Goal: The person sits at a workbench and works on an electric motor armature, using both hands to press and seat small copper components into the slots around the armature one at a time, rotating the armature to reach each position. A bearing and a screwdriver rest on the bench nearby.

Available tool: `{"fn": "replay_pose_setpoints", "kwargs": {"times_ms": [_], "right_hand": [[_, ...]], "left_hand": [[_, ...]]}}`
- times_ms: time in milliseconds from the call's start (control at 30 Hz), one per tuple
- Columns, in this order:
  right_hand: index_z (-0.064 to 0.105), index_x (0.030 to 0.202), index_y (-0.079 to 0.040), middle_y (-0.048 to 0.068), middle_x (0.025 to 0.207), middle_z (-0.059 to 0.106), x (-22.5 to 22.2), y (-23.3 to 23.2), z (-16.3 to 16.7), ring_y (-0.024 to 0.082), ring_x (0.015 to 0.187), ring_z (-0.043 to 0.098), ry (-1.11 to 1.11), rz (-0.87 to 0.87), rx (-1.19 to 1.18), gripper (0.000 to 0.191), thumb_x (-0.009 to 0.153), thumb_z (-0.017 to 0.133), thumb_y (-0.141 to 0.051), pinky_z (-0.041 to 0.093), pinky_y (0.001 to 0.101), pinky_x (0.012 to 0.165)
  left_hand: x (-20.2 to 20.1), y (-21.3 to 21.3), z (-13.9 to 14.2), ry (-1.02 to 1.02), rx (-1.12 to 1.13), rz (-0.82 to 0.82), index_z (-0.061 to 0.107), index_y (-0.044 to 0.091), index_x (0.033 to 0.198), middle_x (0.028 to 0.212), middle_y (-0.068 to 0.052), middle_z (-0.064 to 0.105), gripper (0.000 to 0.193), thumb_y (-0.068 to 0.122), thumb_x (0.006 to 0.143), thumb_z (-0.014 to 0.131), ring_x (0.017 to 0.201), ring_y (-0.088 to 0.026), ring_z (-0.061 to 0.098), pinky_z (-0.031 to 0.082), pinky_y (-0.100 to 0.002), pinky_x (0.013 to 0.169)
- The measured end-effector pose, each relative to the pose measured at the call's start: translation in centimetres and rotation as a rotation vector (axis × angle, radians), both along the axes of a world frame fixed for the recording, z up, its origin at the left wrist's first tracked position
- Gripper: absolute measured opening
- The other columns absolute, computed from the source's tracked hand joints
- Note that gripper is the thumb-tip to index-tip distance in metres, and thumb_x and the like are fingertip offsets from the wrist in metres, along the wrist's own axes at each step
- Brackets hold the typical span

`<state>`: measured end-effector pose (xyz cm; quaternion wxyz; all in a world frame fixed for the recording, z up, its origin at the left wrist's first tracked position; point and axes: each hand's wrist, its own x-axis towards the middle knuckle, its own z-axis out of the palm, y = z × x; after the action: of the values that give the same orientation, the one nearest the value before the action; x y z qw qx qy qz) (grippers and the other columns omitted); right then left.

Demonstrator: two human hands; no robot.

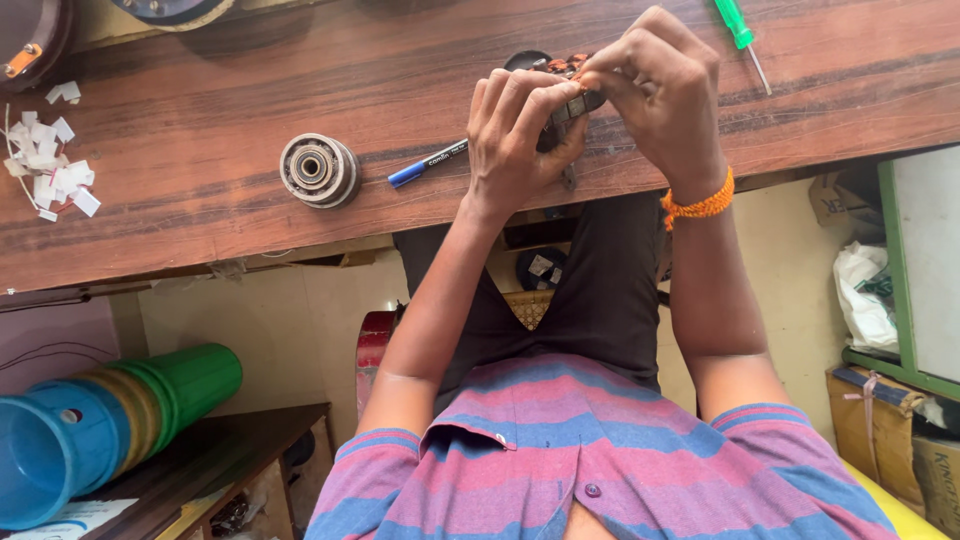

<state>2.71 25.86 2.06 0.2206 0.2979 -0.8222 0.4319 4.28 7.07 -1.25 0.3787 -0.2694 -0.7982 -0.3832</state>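
Coil part point(570, 95) pinched by left hand point(520, 130) and right hand point(660, 95) — on scuffed wooden bench point(200, 130), cluttered workshop

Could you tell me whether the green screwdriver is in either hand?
No, the green screwdriver lies on the bench, apart from the right hand, while both hands grip a small part.

Head cam, downward, close over workbench point(200, 120)

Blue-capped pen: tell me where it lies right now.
In the head view the pen lies on the wooden bench, just left of the left hand and right of the round metal bearing part.
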Motion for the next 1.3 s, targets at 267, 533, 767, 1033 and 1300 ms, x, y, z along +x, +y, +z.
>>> {"fn": "replay_pose_setpoints", "kwargs": {"times_ms": [267, 533, 767, 1033, 1300], "right_hand": [[0.078, 0.099, -0.002, 0.001, 0.076, 0.056, -1.9, -0.2, -1.6, 0.010, 0.068, 0.046, 0.089, -0.139, -0.126, 0.021, 0.103, 0.093, -0.016, 0.035, 0.0293, 0.062], [0.073, 0.099, -0.004, 0.000, 0.081, 0.060, 2.0, -1.3, -1.1, 0.008, 0.069, 0.049, -0.047, -0.148, -0.130, 0.027, 0.108, 0.084, -0.027, 0.036, 0.0257, 0.058], [0.071, 0.103, -0.003, -0.006, 0.071, 0.045, 7.1, -5.0, -2.3, 0.003, 0.063, 0.035, -0.364, -0.228, -0.304, 0.008, 0.103, 0.077, -0.008, 0.027, 0.0229, 0.058], [0.059, 0.106, -0.001, -0.006, 0.089, 0.059, 6.3, -4.9, -4.9, -0.001, 0.073, 0.046, -0.369, -0.174, -0.604, 0.013, 0.110, 0.071, 0.002, 0.035, 0.0220, 0.063], [0.063, 0.098, 0.000, -0.009, 0.075, 0.045, 5.9, -4.4, -5.5, -0.001, 0.067, 0.036, -0.411, -0.319, -0.615, 0.013, 0.106, 0.073, -0.003, 0.026, 0.0212, 0.059]], "left_hand": [[-1.8, -0.2, 2.8, -0.660, 0.189, -0.130, 0.067, 0.012, 0.111, 0.084, 0.002, 0.071, 0.025, 0.024, 0.090, 0.074, 0.073, -0.009, 0.069, 0.057, -0.030, 0.066], [-4.9, -3.5, 2.3, -0.780, 0.182, -0.569, 0.067, 0.003, 0.096, 0.085, 0.000, 0.066, 0.011, 0.008, 0.087, 0.065, 0.076, -0.006, 0.060, 0.048, -0.026, 0.067], [-7.5, -5.6, 0.9, -0.580, 0.053, -0.872, 0.064, 0.002, 0.103, 0.100, -0.004, 0.067, 0.014, 0.003, 0.089, 0.066, 0.094, -0.014, 0.064, 0.052, -0.031, 0.082], [-7.3, -6.0, 2.2, -0.560, 0.029, -0.928, 0.066, 0.003, 0.101, 0.108, -0.007, 0.068, 0.013, 0.005, 0.088, 0.068, 0.102, -0.018, 0.066, 0.053, -0.034, 0.086], [-1.2, -2.1, 3.0, -0.259, -0.104, -0.216, 0.068, 0.014, 0.115, 0.110, 0.000, 0.066, 0.043, 0.038, 0.085, 0.089, 0.103, -0.019, 0.066, 0.058, -0.034, 0.086]]}}
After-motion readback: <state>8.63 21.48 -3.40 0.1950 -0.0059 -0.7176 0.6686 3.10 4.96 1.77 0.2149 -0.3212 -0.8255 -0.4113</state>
